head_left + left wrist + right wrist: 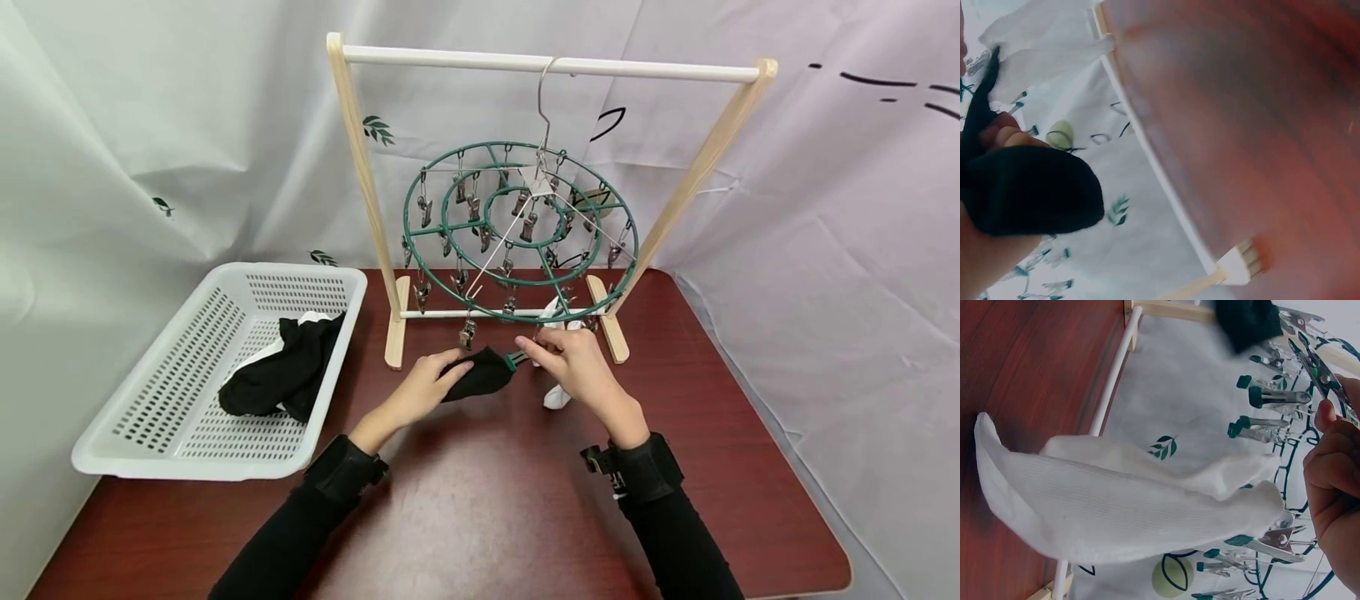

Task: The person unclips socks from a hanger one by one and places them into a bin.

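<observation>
My left hand (423, 387) holds a black sock (480, 375), thumb on top, above the table in front of the drying rack. In the left wrist view the rounded end of the black sock (1041, 190) drapes over that hand. My right hand (581, 371) pinches the handles of a metal clip (1322, 375) between thumb and finger. Green tips on the clip point at the black sock's end and stand right by it. Beside the right hand, two white socks (1129, 494) hang from clips of the round green hanger (536, 181).
A white basket (97, 433) on the left contains black and white socks (281, 375). The hanger hooks over the white top bar (450, 58) of a wooden stand (697, 175). Several clips (468, 333) dangle from its rings. Behind is a pale curtain (225, 125).
</observation>
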The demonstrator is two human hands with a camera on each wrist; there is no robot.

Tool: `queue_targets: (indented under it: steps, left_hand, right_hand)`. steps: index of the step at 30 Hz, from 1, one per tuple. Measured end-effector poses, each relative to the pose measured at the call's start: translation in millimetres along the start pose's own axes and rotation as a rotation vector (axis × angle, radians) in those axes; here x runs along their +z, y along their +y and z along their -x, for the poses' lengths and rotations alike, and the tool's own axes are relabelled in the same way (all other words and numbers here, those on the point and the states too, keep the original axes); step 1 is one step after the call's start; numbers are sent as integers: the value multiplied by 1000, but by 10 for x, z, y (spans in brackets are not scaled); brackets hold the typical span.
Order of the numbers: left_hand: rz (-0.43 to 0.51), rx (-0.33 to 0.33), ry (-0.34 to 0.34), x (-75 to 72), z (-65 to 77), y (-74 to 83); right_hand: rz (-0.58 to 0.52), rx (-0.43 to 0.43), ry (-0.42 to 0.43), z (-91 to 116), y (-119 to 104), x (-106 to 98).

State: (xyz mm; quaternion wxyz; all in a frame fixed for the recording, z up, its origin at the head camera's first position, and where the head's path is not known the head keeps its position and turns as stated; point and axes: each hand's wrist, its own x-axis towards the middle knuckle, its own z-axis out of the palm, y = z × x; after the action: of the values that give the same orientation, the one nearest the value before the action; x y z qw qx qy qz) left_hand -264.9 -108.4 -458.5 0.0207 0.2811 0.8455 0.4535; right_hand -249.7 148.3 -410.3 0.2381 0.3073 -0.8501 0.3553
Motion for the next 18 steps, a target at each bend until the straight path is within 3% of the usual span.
queue_targets:
  steps: [7, 12, 15, 18]
  left_hand:
    - [-144, -7, -3, -134, 130, 160]
    - [-356, -57, 70, -291, 345, 509]
    - [-490, -77, 150, -482, 487, 698]
    - [-582, -114, 228, -781, 572, 748]
  right_hand:
    - [43, 33, 20, 22, -7, -13]
    - [32, 64, 17, 30, -32, -28]
    - [14, 81, 9, 36, -42, -40]
    - [5, 96, -12, 38, -51, -58]
